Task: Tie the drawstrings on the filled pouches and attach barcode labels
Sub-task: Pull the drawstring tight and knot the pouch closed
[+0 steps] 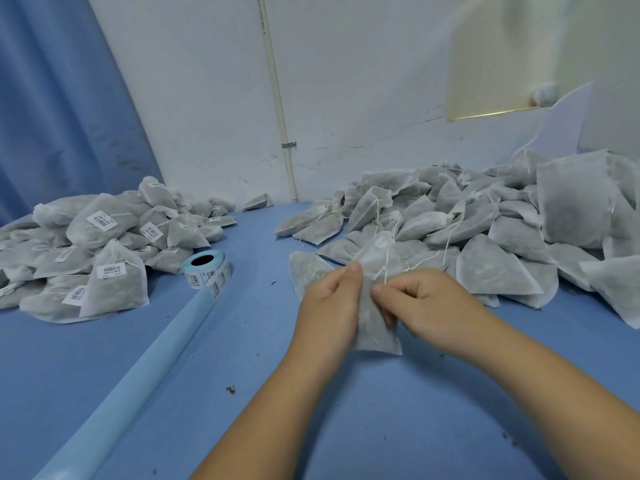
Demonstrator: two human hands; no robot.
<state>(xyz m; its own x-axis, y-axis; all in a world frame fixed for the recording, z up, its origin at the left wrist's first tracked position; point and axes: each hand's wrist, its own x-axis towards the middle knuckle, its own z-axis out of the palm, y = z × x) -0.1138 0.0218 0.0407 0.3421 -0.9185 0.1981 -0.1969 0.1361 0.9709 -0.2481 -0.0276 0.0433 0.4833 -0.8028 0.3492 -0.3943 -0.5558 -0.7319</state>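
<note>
Left hand (329, 303) grips pouch (373, 329) neck, right hand (427, 303) pinches drawstring (384, 271) — pull it taut, cinch fully before knotting.

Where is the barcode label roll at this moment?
Head view: the barcode label roll sits on the blue table, left of centre, beside the pile of labelled pouches and left of the left hand.

On the blue bench (346, 427): heap of labelled white mesh pouches (104, 244) at 10 o'clock, unlabelled heap (485, 230) at 2. At 11, just beside the labelled heap, pale-blue barcode label roll (207, 270); its backing strip (131, 386) trails to 8.
</note>
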